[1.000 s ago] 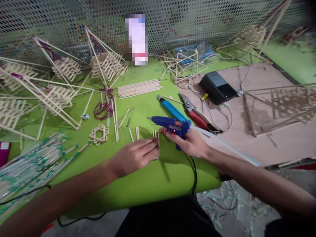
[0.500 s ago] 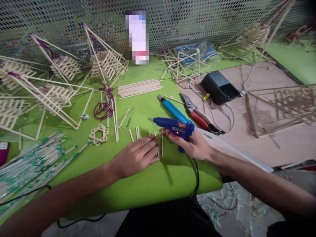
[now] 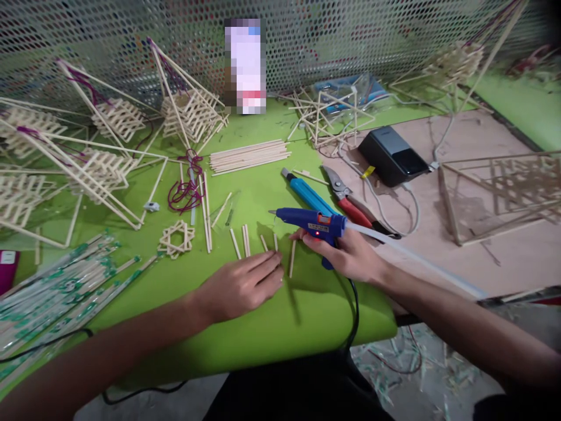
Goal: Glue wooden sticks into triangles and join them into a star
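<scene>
My right hand (image 3: pixel 350 254) grips a blue hot glue gun (image 3: pixel 307 221), its nozzle aimed left and its red light lit. A long translucent glue stick (image 3: pixel 416 257) sticks out of the gun's back. Just left of this hand, a short wooden stick (image 3: pixel 292 259) lies on the green mat. My left hand (image 3: pixel 245 280) rests low on the mat with fingers stretched out over short sticks (image 3: pixel 264 242), whose far ends show past the fingertips; its thumb is hidden. More short sticks (image 3: pixel 246 240) lie just beyond it. Further left is a small star-shaped stick ring (image 3: pixel 176 240).
Beyond the hands lie a blue cutter (image 3: pixel 311 193), red-handled pruning shears (image 3: pixel 355 210) and a bundle of long sticks (image 3: pixel 249 156). Stick frames with purple string (image 3: pixel 186 117) stand left. A black power bank (image 3: pixel 392 155) sits right; wrapped chopsticks (image 3: pixel 65 292) lie front left.
My left fingers have drawn slightly back from the right hand, uncovering more of the short sticks. The glue gun has shifted slightly right, and the stick beside it now leans more.
</scene>
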